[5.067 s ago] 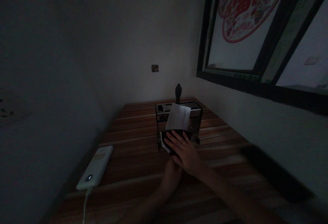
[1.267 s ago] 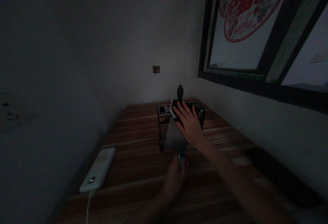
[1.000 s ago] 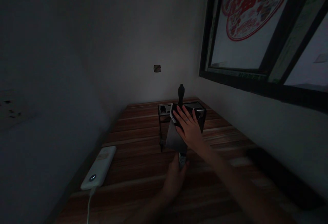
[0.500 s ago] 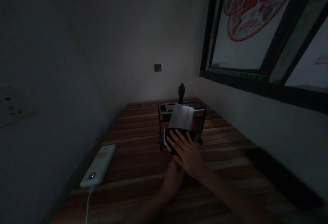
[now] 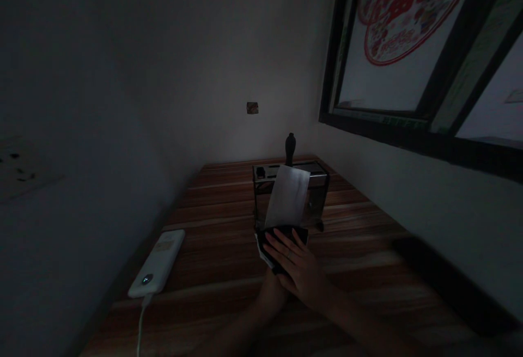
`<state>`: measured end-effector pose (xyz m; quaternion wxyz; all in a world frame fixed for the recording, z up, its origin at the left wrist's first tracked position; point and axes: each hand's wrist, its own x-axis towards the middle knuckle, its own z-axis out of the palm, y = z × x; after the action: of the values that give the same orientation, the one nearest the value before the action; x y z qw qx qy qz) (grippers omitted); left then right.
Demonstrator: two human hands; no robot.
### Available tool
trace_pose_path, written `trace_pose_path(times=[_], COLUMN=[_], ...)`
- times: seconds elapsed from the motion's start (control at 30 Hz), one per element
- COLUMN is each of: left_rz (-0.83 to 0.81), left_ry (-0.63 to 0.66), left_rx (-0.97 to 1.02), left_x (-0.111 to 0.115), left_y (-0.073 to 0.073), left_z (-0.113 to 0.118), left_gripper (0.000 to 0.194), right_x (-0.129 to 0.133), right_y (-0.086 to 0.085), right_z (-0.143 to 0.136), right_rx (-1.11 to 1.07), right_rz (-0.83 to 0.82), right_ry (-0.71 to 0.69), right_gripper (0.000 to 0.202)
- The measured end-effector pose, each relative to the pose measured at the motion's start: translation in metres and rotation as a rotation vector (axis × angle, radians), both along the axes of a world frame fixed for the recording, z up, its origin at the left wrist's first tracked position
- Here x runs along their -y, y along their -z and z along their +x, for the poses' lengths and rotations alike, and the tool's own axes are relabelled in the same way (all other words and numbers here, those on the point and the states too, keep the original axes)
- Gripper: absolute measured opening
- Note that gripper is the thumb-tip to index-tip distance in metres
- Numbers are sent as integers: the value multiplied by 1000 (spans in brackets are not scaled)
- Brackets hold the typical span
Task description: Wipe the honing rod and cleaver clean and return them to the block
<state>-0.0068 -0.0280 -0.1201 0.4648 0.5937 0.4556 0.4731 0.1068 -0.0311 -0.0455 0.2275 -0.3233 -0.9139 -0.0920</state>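
Observation:
A cleaver (image 5: 288, 196) points away from me, its broad pale metal blade tilted in front of a knife rack (image 5: 321, 182). A black cloth (image 5: 263, 237) with a pale left edge wraps over the near part of the blade. My right hand (image 5: 296, 267) lies over the cloth with its fingers bent around it, a ring on one finger, pressing it to the blade. Beneath, my left hand (image 5: 273, 290) is closed at the cleaver's handle end; its fingers and the handle are hidden by the cloth and my right hand. A black handle (image 5: 290, 147) rises from the rack.
On the wooden tabletop (image 5: 216, 264), a white power bank (image 5: 158, 263) with a cable lies at the left. A long dark object (image 5: 449, 280) lies along the right edge. Walls enclose the table, with a dark-framed window (image 5: 384, 117) at the right and a socket (image 5: 18, 166) at the left.
My right hand and the black cloth have slid toward me down the blade, so more of the metal shows. The rack and power bank stay in place.

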Motion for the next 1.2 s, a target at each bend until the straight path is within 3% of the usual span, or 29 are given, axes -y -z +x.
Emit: trace_pose_path(times=[0.33,0.8,1.2], left_rz=[35,54,26], left_ry=[-49,20,-20], left_rx=[4,-80,-150], left_x=[-1,-1,1], left_y=[-17,-45,-46], left_z=[6,11,11], left_gripper=[34,32,28], right_x=[-12,-55,-88], right_y=[-9,-52,-84], right_z=[1,6,13], right_rx=[-16,-117,-239], right_rz=[32,151,225], right_ry=[37,211,279], right_gripper=[58,53,57])
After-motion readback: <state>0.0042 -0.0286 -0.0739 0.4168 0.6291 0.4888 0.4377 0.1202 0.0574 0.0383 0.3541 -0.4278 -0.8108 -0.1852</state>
